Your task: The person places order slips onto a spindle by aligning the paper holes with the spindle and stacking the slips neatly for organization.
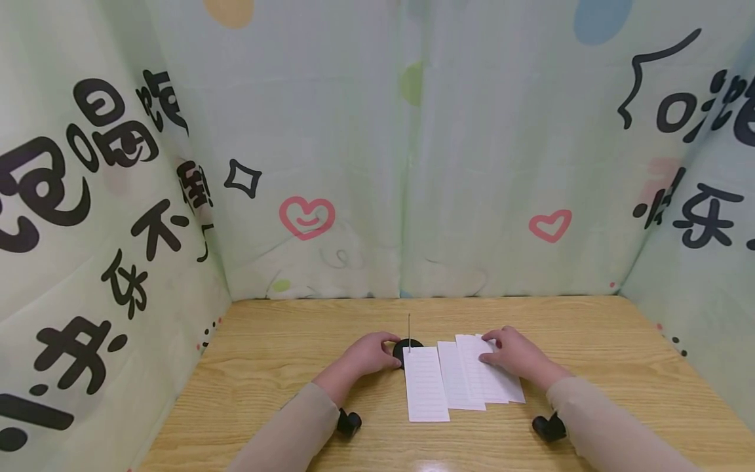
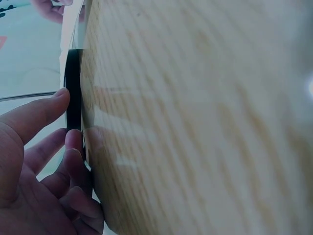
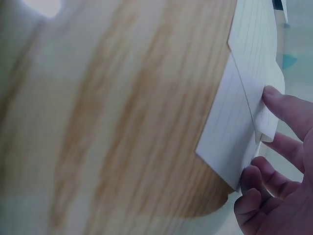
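A round black base [image 1: 398, 354] with a thin upright metal spike [image 1: 409, 328], like a bill spike, stands on the table. My left hand [image 1: 370, 353] holds the base's left edge, thumb on top and fingers at its side in the left wrist view. Several lined white paper slips overlap to the right. The leftmost slip [image 1: 427, 387] covers part of the base; whether the spike pierces its corner I cannot tell. My right hand [image 1: 516, 351] pinches a lined slip [image 3: 254, 73] by its edge, thumb above and index finger beneath. Another slip [image 3: 222, 122] lies under it.
The wooden table [image 1: 283, 334] has a patterned fabric curtain [image 1: 354, 144] along its back and both sides. Black devices are strapped at the left wrist [image 1: 348, 423] and right wrist [image 1: 549, 428].
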`<state>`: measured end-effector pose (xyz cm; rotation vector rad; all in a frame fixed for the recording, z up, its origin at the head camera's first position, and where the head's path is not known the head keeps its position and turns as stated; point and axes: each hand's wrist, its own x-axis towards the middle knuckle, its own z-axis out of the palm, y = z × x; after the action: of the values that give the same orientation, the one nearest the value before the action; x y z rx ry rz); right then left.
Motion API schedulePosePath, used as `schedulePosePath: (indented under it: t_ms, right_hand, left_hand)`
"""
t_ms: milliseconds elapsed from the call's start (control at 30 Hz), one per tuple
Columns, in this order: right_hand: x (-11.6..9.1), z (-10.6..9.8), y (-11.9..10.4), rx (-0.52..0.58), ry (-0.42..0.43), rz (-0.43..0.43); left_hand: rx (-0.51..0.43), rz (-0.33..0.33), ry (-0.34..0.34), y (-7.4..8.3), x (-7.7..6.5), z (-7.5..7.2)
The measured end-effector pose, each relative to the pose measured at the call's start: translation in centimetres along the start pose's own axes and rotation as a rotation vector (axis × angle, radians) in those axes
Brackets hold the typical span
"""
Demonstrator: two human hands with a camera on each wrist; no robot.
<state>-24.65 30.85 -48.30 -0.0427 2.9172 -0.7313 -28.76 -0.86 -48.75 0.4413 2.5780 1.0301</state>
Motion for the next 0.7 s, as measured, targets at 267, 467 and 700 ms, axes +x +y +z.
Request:
schedulePosePath:
  t_ms: [267,467,700]
  right_hand:
    - [-0.13,0.08,-0.52,0.019,0.006,-0.019]
    - [-0.14,0.14,-0.63,0.095,0.008,0.0]
    - [-0.01,0.15,-0.04,0.168,0.016,0.041]
  left_hand:
    - [-0.001,0.002,0.0,-0.2,0.23,0.09]
    - [0.006,-0.003,0.0,-0.19,0.26,0.14]
    - [0.012,-0.001,0.002,-0.54,0.45,0.29]
